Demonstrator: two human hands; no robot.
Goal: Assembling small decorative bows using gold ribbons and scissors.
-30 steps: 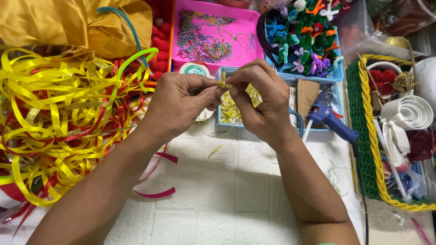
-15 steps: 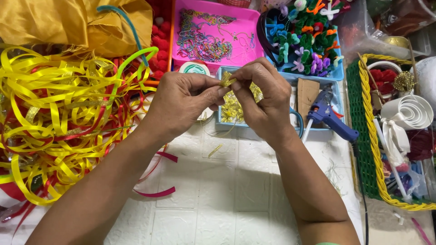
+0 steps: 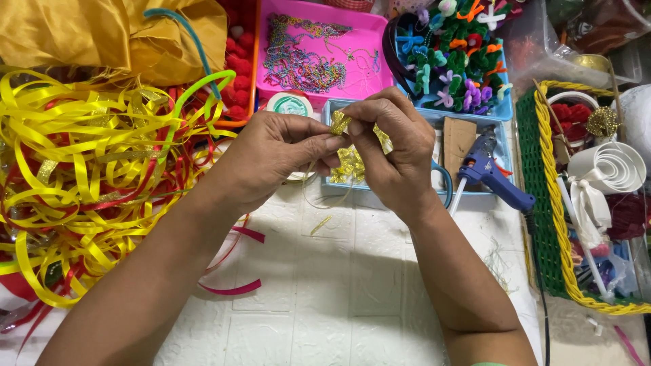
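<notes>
While both hands meet above the white brick-patterned tabletop (image 3: 325, 298), the biggest thing in view is the tangle of yellow and red ribbons (image 3: 88, 183) spreading over the left side. Far left lies a bunched golden cloth (image 3: 81, 34). On the right stands a green woven basket (image 3: 542, 203) with a yellow rim, holding a white ribbon roll and other trimmings. At the far edge sit a pink tray (image 3: 380, 61) of beaded chains and, right of it, a blue tray (image 3: 502, 108) heaped with coloured pipe-cleaner pieces. A blue glue gun (image 3: 491, 175) rests between the basket and a shallow blue tray (image 3: 332, 186) that holds more gold bows.

The left hand (image 3: 271, 159) and the right hand (image 3: 390, 152) are closed in a pinch from either side on a small gold glitter bow (image 3: 339, 123), fingertips nearly touching. The bow is held in the air, just above the shallow blue tray, at the middle of the scene.
</notes>
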